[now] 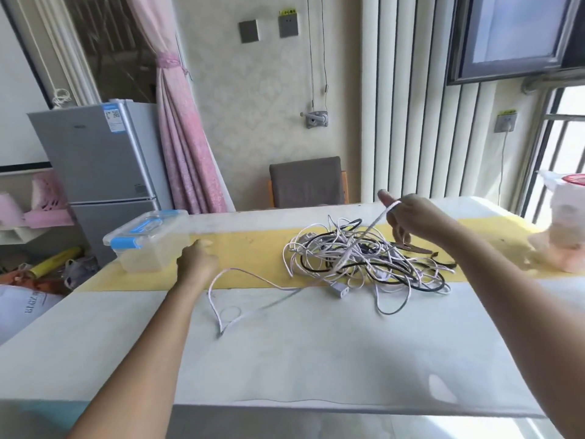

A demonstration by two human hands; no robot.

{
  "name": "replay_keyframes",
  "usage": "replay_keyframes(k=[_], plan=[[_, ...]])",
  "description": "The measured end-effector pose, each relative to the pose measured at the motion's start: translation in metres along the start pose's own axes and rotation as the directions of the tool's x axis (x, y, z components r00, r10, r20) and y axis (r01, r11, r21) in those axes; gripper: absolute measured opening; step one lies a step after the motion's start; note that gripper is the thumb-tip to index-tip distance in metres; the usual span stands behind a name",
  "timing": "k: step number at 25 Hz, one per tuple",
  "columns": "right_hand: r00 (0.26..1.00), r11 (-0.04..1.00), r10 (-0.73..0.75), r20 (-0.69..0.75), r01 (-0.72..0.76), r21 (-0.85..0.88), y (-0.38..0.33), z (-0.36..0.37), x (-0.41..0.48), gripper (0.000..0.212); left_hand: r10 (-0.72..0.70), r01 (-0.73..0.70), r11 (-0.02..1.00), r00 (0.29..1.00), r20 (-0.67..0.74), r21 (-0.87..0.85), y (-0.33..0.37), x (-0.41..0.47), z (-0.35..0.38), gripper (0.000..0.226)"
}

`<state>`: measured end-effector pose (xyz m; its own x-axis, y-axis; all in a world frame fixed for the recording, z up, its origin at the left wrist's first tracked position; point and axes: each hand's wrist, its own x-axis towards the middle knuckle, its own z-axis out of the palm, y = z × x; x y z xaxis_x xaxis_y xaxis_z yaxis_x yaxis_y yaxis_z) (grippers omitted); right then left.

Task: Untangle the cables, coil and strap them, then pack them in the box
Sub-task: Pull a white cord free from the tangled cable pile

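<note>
Far left: my lidded clear box (pixel 148 239), blue latches, on the table (pixel 316 343). Just right of it: my left hand (pixel 196 259), blurred; I cannot tell its grasp. Right of centre: tangled cables (pixel 364 261) on the yellow strip. Above them, my right hand (pixel 411 217) pinches one raised white strand (pixel 376 221).

- The cables (pixel 364 258): white and black, one knotted heap on the yellow strip (pixel 253 258), spilling over its near edge.
- The loose white lead (pixel 215 312) trails left, looping just off the strip's near edge.
- The box (pixel 148 248): clear plastic, blue latches, lid on, upright at the strip's left end.
</note>
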<state>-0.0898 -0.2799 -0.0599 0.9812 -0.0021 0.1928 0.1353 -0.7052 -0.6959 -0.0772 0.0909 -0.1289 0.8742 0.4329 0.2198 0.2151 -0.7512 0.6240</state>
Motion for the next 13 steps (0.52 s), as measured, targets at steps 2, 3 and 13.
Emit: replay_keyframes(k=[2, 3, 13], plan=[[0.997, 0.982, -0.075, 0.003, 0.074, -0.176, -0.018, 0.009, -0.006, 0.061, 0.337, -0.328, 0.927, 0.941, 0.023, -0.181, 0.046, -0.028, -0.001, 0.038], [0.994, 0.966, -0.109, 0.013, 0.109, -0.236, -0.027, 0.015, -0.008, 0.058, 0.474, -0.415, 0.839, 0.875, 0.099, -0.353, 0.071, -0.048, -0.002, 0.033], [0.920, 0.885, -0.327, 0.217, 0.378, -0.271, -0.040, 0.002, -0.016, 0.007, 0.622, -0.119, 0.517, 0.733, 0.276, -0.848, 0.128, -0.090, -0.005, 0.034]])
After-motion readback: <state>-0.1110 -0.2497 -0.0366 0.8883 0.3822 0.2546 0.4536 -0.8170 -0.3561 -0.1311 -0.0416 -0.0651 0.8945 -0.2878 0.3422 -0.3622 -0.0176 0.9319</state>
